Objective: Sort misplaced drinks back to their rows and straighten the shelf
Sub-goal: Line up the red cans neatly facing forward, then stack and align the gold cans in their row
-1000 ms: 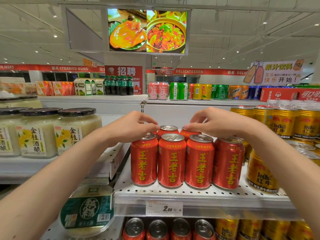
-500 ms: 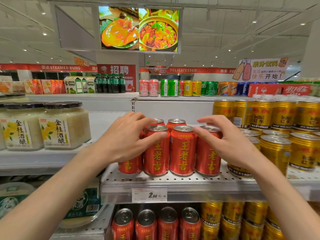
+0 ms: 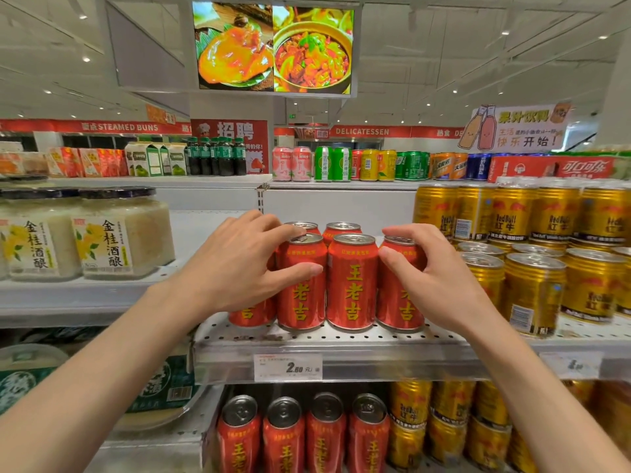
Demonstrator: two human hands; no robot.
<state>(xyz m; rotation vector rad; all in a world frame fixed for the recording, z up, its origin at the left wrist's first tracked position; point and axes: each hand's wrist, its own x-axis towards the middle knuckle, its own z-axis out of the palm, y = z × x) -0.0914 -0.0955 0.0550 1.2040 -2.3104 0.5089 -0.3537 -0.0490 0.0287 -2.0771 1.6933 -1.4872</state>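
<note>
Front row of red cans upright on the perforated metal shelf, left hand curled round the leftmost cans, right hand gripping the rightmost can, gold cans just beside, supermarket aisle, food screen overhead.

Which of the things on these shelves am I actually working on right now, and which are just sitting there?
In the job:
left hand, gripping the left red cans
right hand, gripping the right-end red can
middle red can, untouched

Just there:
gold cans
rice-wine jars
price tag
lower-shelf red cans
</note>
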